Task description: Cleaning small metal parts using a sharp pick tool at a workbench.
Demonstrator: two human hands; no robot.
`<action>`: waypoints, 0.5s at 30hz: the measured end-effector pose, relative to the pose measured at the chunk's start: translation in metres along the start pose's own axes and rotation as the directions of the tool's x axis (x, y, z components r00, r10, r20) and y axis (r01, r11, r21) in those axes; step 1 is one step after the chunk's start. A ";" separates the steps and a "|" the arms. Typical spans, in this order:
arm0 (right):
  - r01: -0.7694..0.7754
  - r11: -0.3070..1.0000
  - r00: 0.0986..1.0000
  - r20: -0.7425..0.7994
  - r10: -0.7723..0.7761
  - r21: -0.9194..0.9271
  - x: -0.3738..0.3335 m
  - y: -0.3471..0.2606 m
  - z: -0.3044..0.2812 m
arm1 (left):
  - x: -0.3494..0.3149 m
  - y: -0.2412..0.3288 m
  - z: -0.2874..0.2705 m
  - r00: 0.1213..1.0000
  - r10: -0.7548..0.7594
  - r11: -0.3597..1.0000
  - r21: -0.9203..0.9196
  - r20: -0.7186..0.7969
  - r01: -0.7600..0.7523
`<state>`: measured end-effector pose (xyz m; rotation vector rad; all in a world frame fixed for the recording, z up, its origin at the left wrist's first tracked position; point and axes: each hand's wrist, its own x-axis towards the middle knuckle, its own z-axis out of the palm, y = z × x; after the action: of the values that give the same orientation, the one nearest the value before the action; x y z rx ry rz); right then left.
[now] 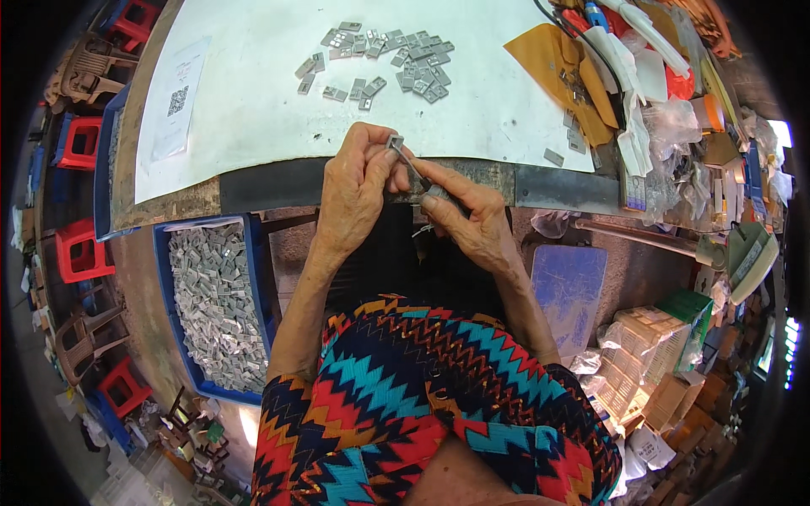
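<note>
Near the front edge of the table, my left hand (354, 190) pinches a small grey rectangular metal piece (394, 142) between thumb and fingers. It has a slot or opening in its face. My right hand (474, 218) is closed round the dark handle of a slim hand tool (411, 166). The thin metal shaft of this tool reaches the piece; its exact tip is hidden by my left thumb. Farther back on the white table sheet (253, 101), several similar grey metal pieces (422, 61) lie in a loose cluster.
A blue bin (165, 291) full of grey pieces stands below at left. At the table's right lie an open brown envelope (540, 52), plastic bags (671, 126) and cables. A blue-topped stool (567, 291) and a crate (641, 354) stand at right; red stools (80, 251) at far left.
</note>
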<state>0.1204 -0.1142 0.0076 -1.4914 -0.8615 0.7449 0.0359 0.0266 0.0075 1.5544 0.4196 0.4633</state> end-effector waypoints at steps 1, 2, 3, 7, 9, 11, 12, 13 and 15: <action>-0.002 1.000 1.000 -0.002 0.002 -0.002 0.000 0.000 0.000 | 0.000 0.000 0.000 1.000 0.007 1.000 0.018 -0.010 -0.007; -0.002 1.000 1.000 -0.004 0.002 0.000 0.000 -0.001 -0.001 | 0.000 0.001 0.001 1.000 0.006 1.000 0.019 -0.008 -0.006; -0.046 0.999 0.999 0.023 0.045 0.005 0.000 -0.002 -0.002 | -0.001 0.003 0.001 0.999 0.031 0.997 0.071 -0.022 -0.029; -0.038 0.999 0.999 0.035 0.039 -0.027 0.000 -0.004 -0.001 | -0.002 0.005 -0.001 0.992 0.123 0.937 0.333 -0.026 -0.108; 0.059 0.994 0.998 0.008 -0.059 -0.091 0.001 0.002 0.002 | -0.002 0.004 -0.001 0.974 0.226 0.873 0.446 -0.015 -0.196; 0.153 0.975 0.988 -0.012 -0.157 -0.159 0.002 0.004 0.004 | -0.002 0.004 -0.001 0.946 0.325 0.789 0.549 0.008 -0.276; 0.185 0.939 0.981 -0.007 -0.195 -0.289 0.001 0.003 0.005 | -0.002 0.005 -0.002 0.939 0.343 0.769 0.571 0.010 -0.287; 0.212 0.885 0.973 0.002 -0.232 -0.415 0.001 0.002 0.007 | -0.001 0.005 -0.003 0.933 0.360 0.749 0.592 0.012 -0.297; 0.219 0.842 0.968 -0.001 -0.252 -0.492 0.000 -0.002 0.011 | -0.001 0.002 -0.006 0.920 0.391 0.716 0.619 0.026 -0.322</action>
<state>0.1111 -0.1082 0.0085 -1.7973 -1.2211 0.2956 0.0315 0.0310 0.0098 2.2813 0.3669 0.7669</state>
